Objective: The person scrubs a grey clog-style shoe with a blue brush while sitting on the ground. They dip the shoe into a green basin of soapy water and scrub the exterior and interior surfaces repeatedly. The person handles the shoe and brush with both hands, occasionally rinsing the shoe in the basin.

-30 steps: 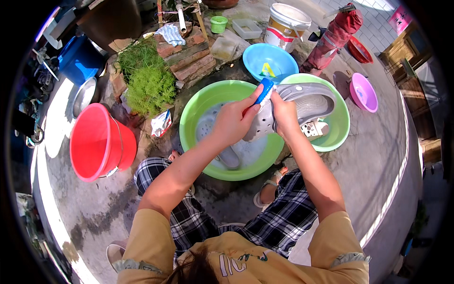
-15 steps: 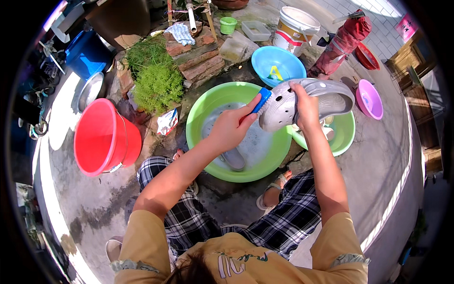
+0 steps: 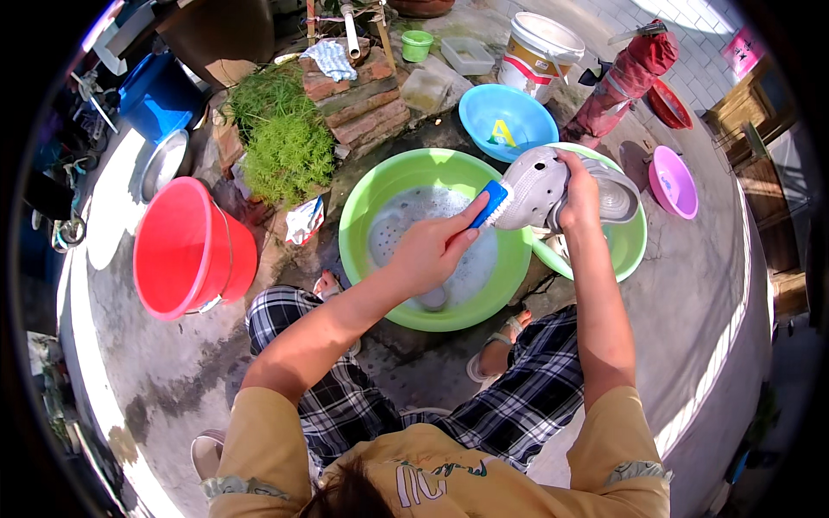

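The left hand (image 3: pixel 427 250) gripped a blue plastic brush (image 3: pixel 490 202); the right hand (image 3: pixel 577 194) held a grey perforated rubber clog (image 3: pixel 537 186) over the green plastic basin (image 3: pixel 380 186); short, firm strokes seemed best.

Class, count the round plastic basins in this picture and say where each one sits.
4. A large green basin under the brush, a second green basin to its right, a blue basin behind them, and a pink basin far right. Others may be hidden.

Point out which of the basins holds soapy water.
The large green basin in the middle, under the left hand. Foamy water fills its bottom. The blue basin and the pink one show none.
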### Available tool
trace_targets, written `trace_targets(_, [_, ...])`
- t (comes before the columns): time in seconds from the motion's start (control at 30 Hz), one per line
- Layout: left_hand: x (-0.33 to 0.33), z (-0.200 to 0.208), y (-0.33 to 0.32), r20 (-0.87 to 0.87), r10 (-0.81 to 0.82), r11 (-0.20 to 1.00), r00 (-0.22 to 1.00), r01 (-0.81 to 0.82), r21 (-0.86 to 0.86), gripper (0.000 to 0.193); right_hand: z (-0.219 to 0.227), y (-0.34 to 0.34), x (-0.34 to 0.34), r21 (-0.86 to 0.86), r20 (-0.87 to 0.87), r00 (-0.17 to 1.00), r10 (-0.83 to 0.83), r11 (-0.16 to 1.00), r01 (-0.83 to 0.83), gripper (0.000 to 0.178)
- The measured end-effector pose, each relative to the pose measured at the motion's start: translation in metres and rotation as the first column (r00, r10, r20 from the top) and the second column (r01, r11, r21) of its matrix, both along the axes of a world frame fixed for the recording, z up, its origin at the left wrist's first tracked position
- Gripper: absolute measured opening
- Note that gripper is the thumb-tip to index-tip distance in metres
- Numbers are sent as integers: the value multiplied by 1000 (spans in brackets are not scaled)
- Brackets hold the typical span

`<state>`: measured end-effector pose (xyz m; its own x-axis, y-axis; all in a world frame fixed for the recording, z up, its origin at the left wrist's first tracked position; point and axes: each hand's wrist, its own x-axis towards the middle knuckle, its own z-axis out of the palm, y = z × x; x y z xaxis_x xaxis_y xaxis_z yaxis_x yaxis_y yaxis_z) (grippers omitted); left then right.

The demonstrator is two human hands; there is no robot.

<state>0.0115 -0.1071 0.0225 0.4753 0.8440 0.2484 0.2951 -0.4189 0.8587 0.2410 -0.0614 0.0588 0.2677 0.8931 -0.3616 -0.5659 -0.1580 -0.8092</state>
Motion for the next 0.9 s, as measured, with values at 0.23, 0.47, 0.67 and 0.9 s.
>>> trace_targets(0.23, [0,13,41,127,84,987,988,-65,-147,47,-21,-13,-60,-163,451,849,274,961,-224,24])
trace_targets(0.47, [-8,26,36,587,160,887,794,145,-439,50,-2,4,-24,0,-113,987,115,993,-116,31])
trace_targets(0.67, [5,19,30,502,145,969,853,-19,-248,74,11,7,-25,88,-165,984,64,995,-50,33])
trace_targets(0.9, [7,5,63,510,270,954,817,-155,-256,91,7,-9,-27,337,-282,919,277,925,-176,39])
